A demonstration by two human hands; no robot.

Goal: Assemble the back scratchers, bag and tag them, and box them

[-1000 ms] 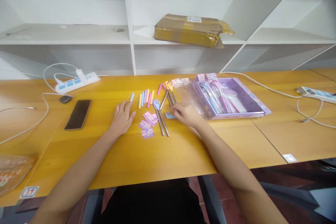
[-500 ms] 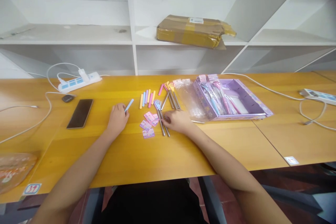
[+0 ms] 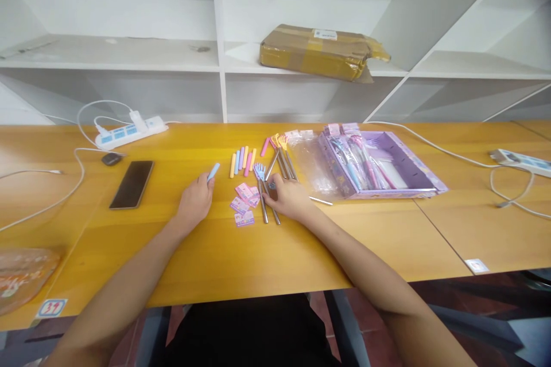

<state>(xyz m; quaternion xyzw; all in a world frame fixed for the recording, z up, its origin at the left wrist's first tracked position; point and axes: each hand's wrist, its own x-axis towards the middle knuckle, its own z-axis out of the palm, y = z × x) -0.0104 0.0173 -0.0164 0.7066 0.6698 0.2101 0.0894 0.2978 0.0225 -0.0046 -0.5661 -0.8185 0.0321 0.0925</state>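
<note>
Desk [image 3: 224, 269]: yellow-brown wood
Purple box [image 3: 413, 155]: toward desk's back edge
Right hand [image 3: 288, 198]: fingers curled around metal rod [image 3: 321, 201]
Left hand [image 3: 196, 199]: fingers pinching blue tube [image 3: 213, 171]
Metal rod: blue-headed, nearer back edge than front
Blue tube: likewise

White shelves [image 3: 129, 53] back the desk [image 3: 241, 266]; floor [image 3: 375, 335] seems tiled.

Light-blue tube [image 3: 214, 171]; silver rods [image 3: 264, 205]; pink-purple cards [image 3: 244, 191]; purple box [image 3: 411, 159]; yellow-brown tabletop [image 3: 258, 264].

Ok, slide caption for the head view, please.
Left hand holding a light-blue stick, right hand over a metal rod, pink cards on the desk between them.
</note>
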